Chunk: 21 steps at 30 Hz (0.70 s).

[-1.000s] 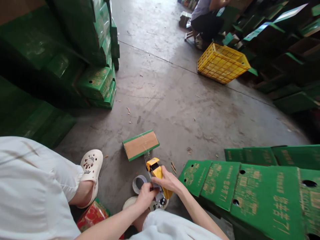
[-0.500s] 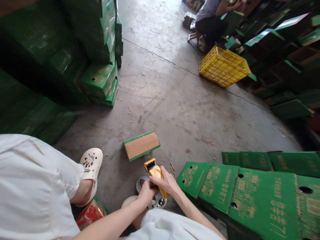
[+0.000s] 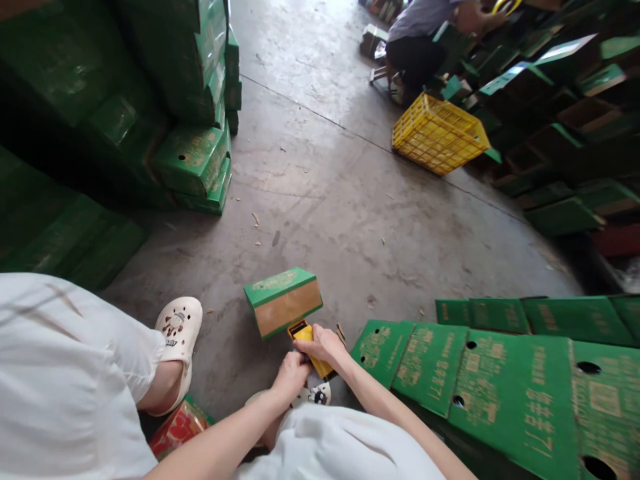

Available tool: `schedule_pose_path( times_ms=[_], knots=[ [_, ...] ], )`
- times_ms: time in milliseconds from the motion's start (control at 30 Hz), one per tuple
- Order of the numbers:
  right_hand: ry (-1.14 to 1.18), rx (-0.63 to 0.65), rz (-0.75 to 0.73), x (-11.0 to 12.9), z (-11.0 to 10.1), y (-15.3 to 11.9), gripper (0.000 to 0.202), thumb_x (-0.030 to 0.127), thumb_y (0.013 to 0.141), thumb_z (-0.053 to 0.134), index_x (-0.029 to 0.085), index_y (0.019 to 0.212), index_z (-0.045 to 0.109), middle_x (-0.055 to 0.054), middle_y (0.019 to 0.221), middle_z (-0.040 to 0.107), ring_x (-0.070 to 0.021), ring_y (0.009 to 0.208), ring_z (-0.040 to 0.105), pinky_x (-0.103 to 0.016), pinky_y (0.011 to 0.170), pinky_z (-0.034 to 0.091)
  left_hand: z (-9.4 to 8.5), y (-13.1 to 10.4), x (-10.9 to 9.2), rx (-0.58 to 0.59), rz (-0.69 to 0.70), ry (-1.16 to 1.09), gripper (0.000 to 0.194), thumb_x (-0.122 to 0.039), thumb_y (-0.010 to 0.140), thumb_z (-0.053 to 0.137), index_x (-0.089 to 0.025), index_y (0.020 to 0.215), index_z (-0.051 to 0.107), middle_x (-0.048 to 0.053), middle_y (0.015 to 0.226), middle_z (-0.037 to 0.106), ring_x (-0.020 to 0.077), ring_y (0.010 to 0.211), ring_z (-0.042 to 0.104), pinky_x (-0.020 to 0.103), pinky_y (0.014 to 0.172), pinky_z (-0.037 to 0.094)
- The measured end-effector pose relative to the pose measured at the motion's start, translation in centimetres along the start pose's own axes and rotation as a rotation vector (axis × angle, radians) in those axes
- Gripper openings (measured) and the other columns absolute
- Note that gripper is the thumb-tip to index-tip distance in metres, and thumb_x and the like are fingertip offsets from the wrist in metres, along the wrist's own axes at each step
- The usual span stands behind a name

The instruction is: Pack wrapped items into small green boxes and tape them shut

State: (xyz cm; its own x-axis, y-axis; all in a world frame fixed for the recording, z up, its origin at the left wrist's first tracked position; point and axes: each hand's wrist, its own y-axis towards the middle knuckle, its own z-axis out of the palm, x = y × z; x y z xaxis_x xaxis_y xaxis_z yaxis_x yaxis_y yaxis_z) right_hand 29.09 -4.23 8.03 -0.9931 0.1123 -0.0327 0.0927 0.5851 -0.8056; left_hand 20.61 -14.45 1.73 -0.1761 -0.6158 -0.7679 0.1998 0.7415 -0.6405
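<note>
My right hand is wrapped round a yellow tape dispenser, whose front end points at a small green-and-brown carton. The carton sits on the floor just beyond, its green top and brown side facing me. Close beside the dispenser, my left hand is closed, its fingertips near the tool's underside. Whatever those fingers hold is hidden. Below the hands shows part of a white clog.
Green cartons are stacked at left, and a row of them stands at right. A yellow crate stands farther back, near a seated person and more open cartons. A red printed package lies between my feet.
The small carton has tipped, so its green top now shows above the brown side. My right hand and the dispenser have turned slightly. The clear ring by my left hand is no longer visible.
</note>
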Motion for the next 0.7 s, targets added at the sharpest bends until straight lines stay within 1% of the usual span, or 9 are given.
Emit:
schedule_pose_path(
  times_ms=[67,133,200,267,333,367,433,600,700],
  knots=[
    [0.001,0.008,0.019,-0.3,0.7,0.3,0.055,0.059,0.076,0.069,0.018,0.112,0.070,-0.022,0.120,0.075,-0.0395,0.113,0.071,-0.040,0.083,0.053,-1.6,-0.5,-0.7,0.026,0.031,0.139,0.019,-0.016,0.078,0.059,-0.016,0.062,0.070,0.006,0.060,0.065,0.0224,0.060,0.064,0.032,0.060,0.050],
    [0.018,-0.014,0.011,-1.0,1.8,0.5,0.058,0.060,0.076,0.069,0.017,0.115,0.070,-0.023,0.121,0.075,-0.0406,0.115,0.071,-0.042,0.086,0.054,-3.9,-0.9,-1.6,0.017,0.072,0.239,0.018,-0.019,0.080,0.063,-0.018,0.065,0.073,0.009,0.069,0.070,0.0286,0.072,0.071,0.040,0.073,0.055],
    [0.038,-0.033,-0.002,-1.4,2.6,0.7,0.061,0.061,0.075,0.069,0.017,0.117,0.070,-0.024,0.121,0.075,-0.0414,0.116,0.070,-0.043,0.086,0.055,-6.3,-0.8,-2.7,-0.070,0.137,0.310,0.022,-0.025,0.089,0.059,-0.019,0.096,0.080,0.015,0.100,0.076,0.0355,0.106,0.070,0.050,0.099,0.050],
    [0.047,-0.037,0.001,-1.5,2.9,0.8,0.063,0.062,0.074,0.070,0.017,0.118,0.070,-0.024,0.121,0.074,-0.0421,0.117,0.070,-0.043,0.086,0.055,-8.2,0.0,-3.9,-0.217,0.299,0.503,0.053,-0.028,0.087,0.066,-0.027,0.140,0.064,0.015,0.146,0.061,0.0364,0.143,0.048,0.055,0.119,0.033],
    [0.050,-0.033,0.010,-1.2,2.8,1.0,0.064,0.062,0.073,0.071,0.017,0.119,0.070,-0.024,0.123,0.074,-0.0424,0.117,0.070,-0.043,0.086,0.055,-9.4,1.4,-4.9,-0.312,0.396,0.793,0.097,-0.029,0.073,0.084,-0.030,0.160,0.040,0.016,0.169,0.032,0.0412,0.158,0.021,0.061,0.125,0.017],
    [0.047,-0.033,0.010,-1.0,2.5,1.1,0.065,0.062,0.073,0.070,0.016,0.120,0.070,-0.024,0.123,0.074,-0.0426,0.118,0.069,-0.043,0.087,0.055,-9.8,2.2,-5.2,-0.330,0.415,0.926,0.114,-0.030,0.065,0.090,-0.029,0.164,0.032,0.017,0.173,0.021,0.0433,0.159,0.012,0.065,0.125,0.012],
    [0.038,-0.029,0.013,-0.4,2.0,1.3,0.066,0.063,0.073,0.070,0.016,0.120,0.069,-0.024,0.124,0.073,-0.0426,0.118,0.069,-0.043,0.088,0.055,-10.5,3.8,-5.6,-0.306,0.407,1.099,0.131,-0.036,0.059,0.095,-0.030,0.167,0.022,0.017,0.175,0.012,0.0441,0.160,0.006,0.067,0.124,0.008],
    [0.047,-0.032,0.024,0.6,1.4,1.8,0.061,0.057,0.073,0.073,0.017,0.119,0.068,-0.023,0.123,0.074,-0.0415,0.117,0.069,-0.042,0.088,0.053,-13.9,7.1,-5.8,-0.268,0.291,1.252,0.141,-0.046,0.055,0.098,-0.029,0.168,0.015,0.020,0.174,0.012,0.0469,0.156,0.017,0.068,0.120,0.017],
    [0.075,-0.043,-0.002,0.4,1.6,2.0,0.059,0.060,0.074,0.072,0.019,0.117,0.067,-0.021,0.121,0.074,-0.0400,0.114,0.070,-0.041,0.086,0.052,-15.7,7.9,-6.0,-0.288,0.316,1.230,0.136,-0.048,0.057,0.097,-0.031,0.167,0.020,0.022,0.172,0.018,0.0484,0.153,0.024,0.070,0.118,0.019]
  ],
)
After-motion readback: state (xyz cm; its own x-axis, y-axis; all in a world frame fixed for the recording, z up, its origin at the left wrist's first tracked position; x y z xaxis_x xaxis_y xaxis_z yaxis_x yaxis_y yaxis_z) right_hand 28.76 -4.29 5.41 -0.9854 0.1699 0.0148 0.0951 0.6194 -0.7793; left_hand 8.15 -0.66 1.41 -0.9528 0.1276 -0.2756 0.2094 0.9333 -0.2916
